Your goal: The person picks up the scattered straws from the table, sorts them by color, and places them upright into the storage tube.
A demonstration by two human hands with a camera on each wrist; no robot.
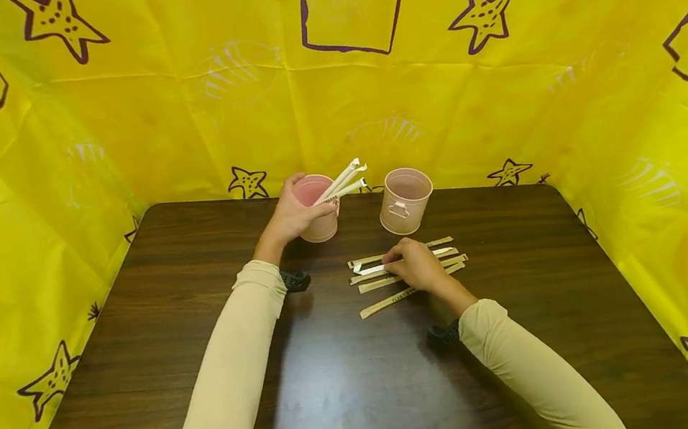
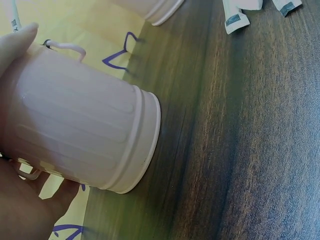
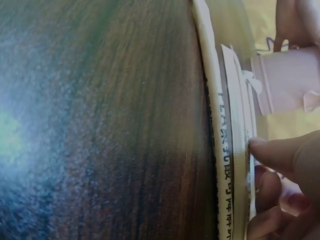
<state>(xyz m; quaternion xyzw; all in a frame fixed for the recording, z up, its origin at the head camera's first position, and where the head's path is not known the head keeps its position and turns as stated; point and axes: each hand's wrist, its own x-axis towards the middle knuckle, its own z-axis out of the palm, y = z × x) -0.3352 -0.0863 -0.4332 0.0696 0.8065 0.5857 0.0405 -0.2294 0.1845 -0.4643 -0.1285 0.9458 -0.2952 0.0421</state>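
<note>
My left hand (image 1: 293, 215) grips a small pink bucket (image 1: 321, 228) at the back of the table, fingers and thumb around its sides. Three white paper-wrapped straws (image 1: 342, 180) stick out of it, leaning right. In the left wrist view the ribbed side of this bucket (image 2: 80, 115) and a small handle show. My right hand (image 1: 417, 264) pinches a white wrapped straw (image 1: 371, 269) that lies among several brown paper-wrapped straws (image 1: 388, 303). Thumb and fingertips (image 3: 260, 146) are right at the straws in the right wrist view.
A second pinkish bucket (image 1: 407, 210) with a small handle stands upright to the right of the held one, behind the straws. The dark wooden table (image 1: 354, 387) reaches back to a yellow cloth (image 1: 280, 128) with starfish drawings, which hangs around it.
</note>
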